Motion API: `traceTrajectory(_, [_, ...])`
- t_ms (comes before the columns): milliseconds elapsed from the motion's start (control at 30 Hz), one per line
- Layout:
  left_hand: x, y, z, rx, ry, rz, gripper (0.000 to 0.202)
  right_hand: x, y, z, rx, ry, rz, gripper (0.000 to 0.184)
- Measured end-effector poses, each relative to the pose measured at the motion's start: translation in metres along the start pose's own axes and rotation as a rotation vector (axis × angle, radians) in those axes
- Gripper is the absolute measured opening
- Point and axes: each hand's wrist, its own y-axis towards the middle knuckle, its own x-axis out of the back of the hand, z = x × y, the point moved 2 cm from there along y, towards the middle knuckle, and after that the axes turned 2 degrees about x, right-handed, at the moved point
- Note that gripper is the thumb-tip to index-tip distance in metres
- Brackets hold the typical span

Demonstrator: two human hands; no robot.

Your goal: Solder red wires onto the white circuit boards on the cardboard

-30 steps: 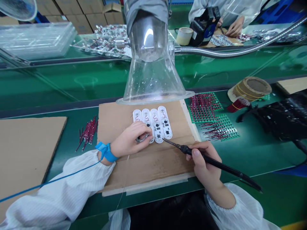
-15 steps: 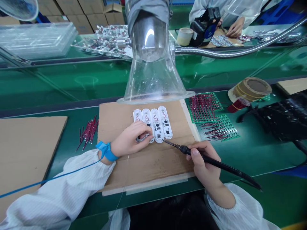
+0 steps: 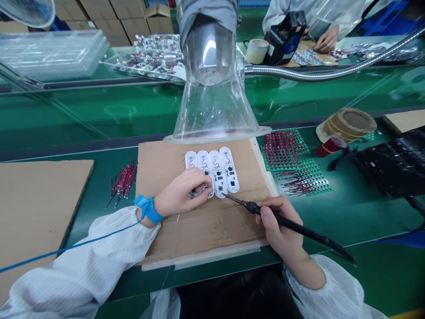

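"Grip?"

"Narrow in both hands: right hand [image 3: 277,226] pencil-style around a soldering iron [image 3: 292,223], left hand [image 3: 181,192] curled, pinching a small silvery coil [image 3: 198,192], possibly solder wire."

"Iron tip?"

"Just beside the third of four white circuit boards [image 3: 216,173], all lying on a cardboard sheet [image 3: 199,235]. Best with wrist low, tip steady."

"Farther off?"

"Transparent fume funnel [image 3: 215,110] overhead, green boards with red wires [image 3: 282,150] to the right."
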Motion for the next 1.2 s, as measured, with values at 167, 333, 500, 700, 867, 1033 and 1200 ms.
traceTrajectory(167, [0.0,0.001,-0.001,0.001,-0.006,0.002,0.009,0.0,-0.002,-0.001,-0.025,0.024,-0.031,0.016])
traceTrajectory(333, [0.0,0.001,-0.002,-0.012,-0.009,-0.009,0.01,0.0,-0.002,-0.001,-0.007,0.02,0.001,0.01])
traceTrajectory(500, [0.0,0.0,-0.001,-0.026,-0.005,0.005,0.01,0.0,-0.002,-0.001,0.013,-0.012,0.028,0.01])
traceTrajectory(700, [0.001,0.001,0.0,-0.026,-0.009,-0.004,0.011,0.002,-0.003,-0.002,0.004,-0.008,0.008,0.016])
traceTrajectory(867, [-0.002,0.001,0.0,-0.02,0.005,0.019,0.011,0.001,-0.003,-0.002,0.007,-0.036,0.062,0.014])
traceTrajectory(1033, [0.008,-0.003,0.0,0.092,-0.032,-0.033,0.011,0.001,0.002,0.006,0.008,0.091,-0.026,0.017])
traceTrajectory(1200, [0.03,-0.014,0.005,0.333,-0.162,-0.119,0.011,-0.006,0.015,0.029,-0.095,0.199,-0.075,0.022])
